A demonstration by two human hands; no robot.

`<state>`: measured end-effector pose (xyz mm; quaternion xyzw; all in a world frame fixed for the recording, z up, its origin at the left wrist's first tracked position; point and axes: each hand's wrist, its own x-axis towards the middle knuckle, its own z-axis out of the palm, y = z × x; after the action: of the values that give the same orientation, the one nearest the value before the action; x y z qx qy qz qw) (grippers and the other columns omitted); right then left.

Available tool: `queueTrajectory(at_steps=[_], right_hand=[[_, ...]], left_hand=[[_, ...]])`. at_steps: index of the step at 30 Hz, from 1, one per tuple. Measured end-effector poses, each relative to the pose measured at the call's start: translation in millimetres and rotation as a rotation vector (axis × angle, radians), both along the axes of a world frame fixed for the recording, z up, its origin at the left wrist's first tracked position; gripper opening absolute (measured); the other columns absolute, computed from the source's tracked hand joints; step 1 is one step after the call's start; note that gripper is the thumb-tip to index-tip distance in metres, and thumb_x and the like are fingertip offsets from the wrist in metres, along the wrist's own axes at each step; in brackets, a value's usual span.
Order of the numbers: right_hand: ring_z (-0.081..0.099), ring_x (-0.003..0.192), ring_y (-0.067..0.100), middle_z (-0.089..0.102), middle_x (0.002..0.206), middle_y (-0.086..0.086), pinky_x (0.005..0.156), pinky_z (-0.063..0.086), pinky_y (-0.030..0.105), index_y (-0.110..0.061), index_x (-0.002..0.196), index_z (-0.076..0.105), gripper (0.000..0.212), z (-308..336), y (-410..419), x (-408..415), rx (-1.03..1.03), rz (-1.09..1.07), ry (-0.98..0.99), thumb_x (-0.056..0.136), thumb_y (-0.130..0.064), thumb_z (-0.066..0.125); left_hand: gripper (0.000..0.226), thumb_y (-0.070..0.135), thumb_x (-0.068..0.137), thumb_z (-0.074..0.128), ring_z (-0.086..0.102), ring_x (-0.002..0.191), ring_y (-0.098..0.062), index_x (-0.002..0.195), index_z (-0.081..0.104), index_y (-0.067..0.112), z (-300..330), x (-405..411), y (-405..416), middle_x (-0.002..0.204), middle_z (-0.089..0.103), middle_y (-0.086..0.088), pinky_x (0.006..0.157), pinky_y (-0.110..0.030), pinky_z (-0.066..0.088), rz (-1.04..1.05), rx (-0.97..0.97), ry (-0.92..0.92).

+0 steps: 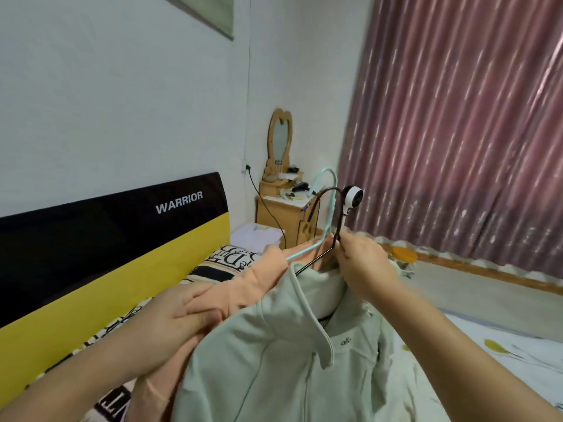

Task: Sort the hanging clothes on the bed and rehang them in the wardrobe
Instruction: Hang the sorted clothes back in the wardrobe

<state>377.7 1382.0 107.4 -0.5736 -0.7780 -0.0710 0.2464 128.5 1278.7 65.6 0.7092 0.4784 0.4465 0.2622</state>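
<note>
A pale grey-green hooded jacket [274, 360] hangs on a black hanger [327, 205] in front of me. Behind it is an orange garment [259, 278] on a light blue hanger [326, 178]. My right hand [362, 263] pinches the necks of both hangers just under their hooks and holds them up. My left hand [179, 312] grips the orange garment's shoulder at the left. Both garments are lifted above the bed [518, 345]. Their lower parts run out of the frame.
A black and yellow headboard [106, 254] marked WARRIOR lines the left. A wooden dresser [286, 214] with a mirror [280, 135] stands in the far corner, a small white camera [353, 197] beside it. Pink curtains [457, 132] cover the right wall. Patterned bedding [225, 263] lies below.
</note>
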Motion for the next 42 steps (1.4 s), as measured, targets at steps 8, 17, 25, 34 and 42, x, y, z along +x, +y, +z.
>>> queueTrajectory(at_steps=[8,17,25,34,42], right_hand=[[0.059,0.092,0.032,0.066,0.092,0.011,0.063,0.026,0.033,-0.017,0.081,0.044,0.028,25,-73,15,0.138,0.117,0.011,0.099,-0.036,0.034],[0.053,0.08,0.026,0.05,0.072,-0.001,0.06,0.03,0.035,-0.018,0.073,0.042,0.034,46,-161,13,0.053,0.272,0.007,0.098,-0.041,0.036],[0.059,0.074,0.018,0.063,0.078,0.002,0.069,0.045,0.031,-0.026,0.083,0.06,0.012,81,-198,35,-0.364,0.636,0.026,0.085,-0.037,0.064],[0.065,0.098,0.025,0.068,0.104,0.018,0.089,0.047,0.046,-0.008,0.097,0.069,0.061,65,-280,-31,-0.452,0.857,0.309,0.073,-0.063,0.063],[0.045,0.068,0.013,0.057,0.072,0.014,0.06,0.039,0.036,0.002,0.083,0.058,0.046,54,-361,-109,-0.437,0.834,0.297,0.083,-0.044,0.064]], left_hand=[[0.085,0.101,0.041,0.022,0.046,0.054,-0.004,0.063,0.05,0.023,55,-2,-53,0.057,0.053,0.009,0.054,-0.021,0.033,0.202,0.051,0.444],[0.028,0.05,0.081,0.062,0.056,0.083,-0.011,0.108,0.062,0.041,60,64,-115,0.08,0.06,0.018,0.06,-0.019,0.037,0.437,0.197,0.599],[0.041,0.075,0.055,0.044,0.061,0.08,-0.002,0.087,0.06,0.054,76,24,-176,0.083,0.069,0.017,0.065,-0.016,0.04,0.479,0.239,0.396],[0.029,0.048,0.075,0.068,0.06,0.086,-0.007,0.097,0.059,0.032,96,-26,-269,0.089,0.065,0.013,0.071,-0.027,0.046,0.611,0.062,0.508],[0.039,0.039,0.091,0.053,0.06,0.1,-0.006,0.121,0.054,0.014,112,-13,-340,0.108,0.067,0.003,0.093,-0.024,0.046,0.573,0.162,0.124]])
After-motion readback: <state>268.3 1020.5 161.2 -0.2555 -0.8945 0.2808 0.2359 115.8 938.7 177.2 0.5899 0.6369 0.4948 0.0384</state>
